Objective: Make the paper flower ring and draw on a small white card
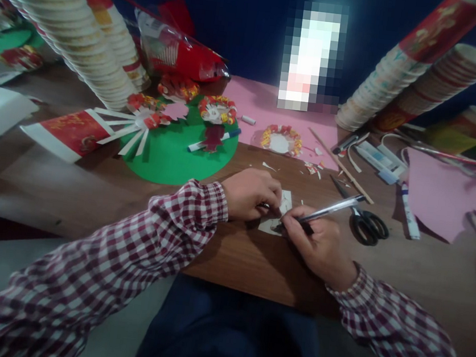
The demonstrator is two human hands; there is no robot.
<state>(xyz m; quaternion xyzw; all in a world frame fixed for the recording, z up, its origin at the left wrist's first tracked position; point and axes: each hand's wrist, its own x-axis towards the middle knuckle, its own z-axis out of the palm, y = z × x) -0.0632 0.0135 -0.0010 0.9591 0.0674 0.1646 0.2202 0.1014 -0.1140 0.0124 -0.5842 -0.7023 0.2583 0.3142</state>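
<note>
In the head view, my right hand (325, 246) is closed around a clear-barrelled pen (332, 208) with a dark end, its tip down at a small pale piece of paper (267, 225). My left hand (252, 196) has its fingers curled and pressed together on the left side of that paper, holding it against the table. Dark marks show on the paper, but the fingers cover much of it. Black-handled scissors (369, 226) lie just right of my right hand, and paper scraps (313, 168) are scattered beyond it.
Stacked paper cups (93, 47) lean at the left, with more cup stacks (387, 75) at the right. A green paper disc (158, 161) carries cut-cup crafts and a marker. Pink sheets (446, 193), a wooden stick (342, 166) and a white marker (409, 212) also lie on the table.
</note>
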